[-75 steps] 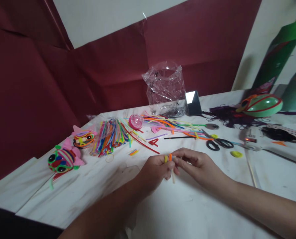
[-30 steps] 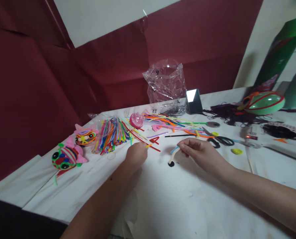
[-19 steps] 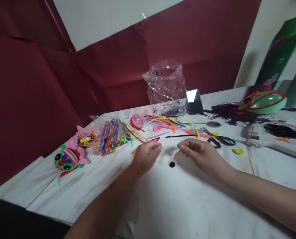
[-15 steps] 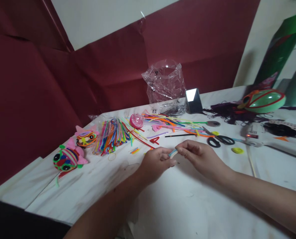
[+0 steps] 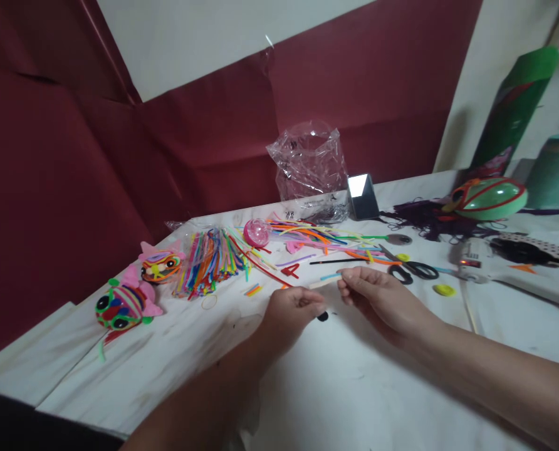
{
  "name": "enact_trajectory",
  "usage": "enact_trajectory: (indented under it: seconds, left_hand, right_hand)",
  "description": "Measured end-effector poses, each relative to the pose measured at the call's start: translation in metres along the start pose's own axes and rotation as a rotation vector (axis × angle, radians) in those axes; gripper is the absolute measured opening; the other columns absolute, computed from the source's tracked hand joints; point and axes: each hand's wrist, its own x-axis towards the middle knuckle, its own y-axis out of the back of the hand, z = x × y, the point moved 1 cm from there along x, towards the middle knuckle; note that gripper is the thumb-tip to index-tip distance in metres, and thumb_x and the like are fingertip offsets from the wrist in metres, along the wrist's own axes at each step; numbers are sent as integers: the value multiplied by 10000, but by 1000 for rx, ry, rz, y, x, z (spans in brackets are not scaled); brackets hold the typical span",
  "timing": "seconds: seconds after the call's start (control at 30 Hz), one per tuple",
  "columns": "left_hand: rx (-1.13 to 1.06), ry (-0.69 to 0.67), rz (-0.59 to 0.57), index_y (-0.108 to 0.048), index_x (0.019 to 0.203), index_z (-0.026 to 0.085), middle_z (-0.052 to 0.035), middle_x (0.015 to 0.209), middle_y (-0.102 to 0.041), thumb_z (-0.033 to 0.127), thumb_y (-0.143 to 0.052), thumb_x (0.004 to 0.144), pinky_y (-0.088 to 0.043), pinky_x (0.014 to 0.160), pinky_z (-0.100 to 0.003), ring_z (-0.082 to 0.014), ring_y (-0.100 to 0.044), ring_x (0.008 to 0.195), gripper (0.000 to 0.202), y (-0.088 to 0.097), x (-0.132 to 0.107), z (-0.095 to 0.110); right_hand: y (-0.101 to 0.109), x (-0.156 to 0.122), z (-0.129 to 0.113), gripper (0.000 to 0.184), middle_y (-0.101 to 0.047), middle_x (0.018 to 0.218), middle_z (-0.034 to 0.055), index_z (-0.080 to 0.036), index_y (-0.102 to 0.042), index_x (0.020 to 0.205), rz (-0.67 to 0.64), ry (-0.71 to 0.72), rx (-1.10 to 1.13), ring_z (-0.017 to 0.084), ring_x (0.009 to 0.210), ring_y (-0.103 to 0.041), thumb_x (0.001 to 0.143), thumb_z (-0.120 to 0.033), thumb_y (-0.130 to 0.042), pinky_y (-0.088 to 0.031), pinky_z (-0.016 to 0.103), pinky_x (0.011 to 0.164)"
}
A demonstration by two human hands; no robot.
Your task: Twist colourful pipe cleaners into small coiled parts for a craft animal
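Observation:
My right hand (image 5: 381,299) pinches one end of a short cream and light-blue pipe cleaner piece (image 5: 324,280), which points left just above the white table (image 5: 345,388). My left hand (image 5: 289,312) is curled beside it, fingertips close to the piece's free end; what it holds, if anything, I cannot make out. A small black dot (image 5: 323,316) lies on the table under the two hands. Small cut bits (image 5: 252,289) of pipe cleaner lie just left of my left hand.
A bundle of coloured pipe cleaners (image 5: 211,257) and two striped fish figures (image 5: 120,305) lie at the left. A pink ball (image 5: 255,232), a clear plastic bag (image 5: 310,166), black scissors (image 5: 413,270), a glue gun (image 5: 472,257) and a green mask (image 5: 489,198) sit behind the hands.
My left hand reached left to the cut bits, then came back beside my right hand. The pipe cleaner piece in my right hand has gone from hanging bent to nearly level.

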Motion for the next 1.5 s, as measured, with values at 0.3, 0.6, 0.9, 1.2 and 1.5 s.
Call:
enact_trajectory:
  seconds: [0.3,0.6,0.9,1.2,1.5]
  left_hand:
    - [-323,-120,206,-665,736,139,-10,661,-636,232,-646,635,-426,591,-226,-107,-541,601,139,-13,-18,10]
    - [-524,-101,81,-538,590,148,17,507,-534,295,-582,707,-400,562,-237,-99,-497,514,193,-11,-7,2]
    - [-319,-90,219,-475,512,149,32,471,-486,278,-618,633,-303,489,-215,-68,-416,465,227,21,25,-4]
    - [-123,-1,173,-538,562,142,9,469,-548,317,-586,657,-293,459,-212,-71,-415,424,205,20,26,-9]
    - [-79,12,102,-554,560,141,7,489,-559,333,-588,666,-296,478,-213,-65,-403,426,222,17,22,-6]
  right_hand:
    - [-24,-23,9,206,-553,570,-7,-142,-588,621,-85,-143,299,72,562,-457,661,-317,-688,-373,198,586]
    - [-23,-15,9,259,-575,662,17,-148,-563,690,-191,-11,17,88,581,-487,748,-400,-566,-402,226,594]
    - [96,51,-45,280,-624,916,228,-67,-612,903,198,-47,-1846,323,842,-588,766,-233,-432,-419,385,662]
    - [113,56,-42,281,-646,911,170,-112,-629,896,83,-165,-2037,285,832,-605,666,-227,-516,-429,309,623]
    - [135,56,-58,396,-648,944,140,-153,-618,984,115,-155,-1999,270,816,-602,600,-177,-525,-409,284,588]
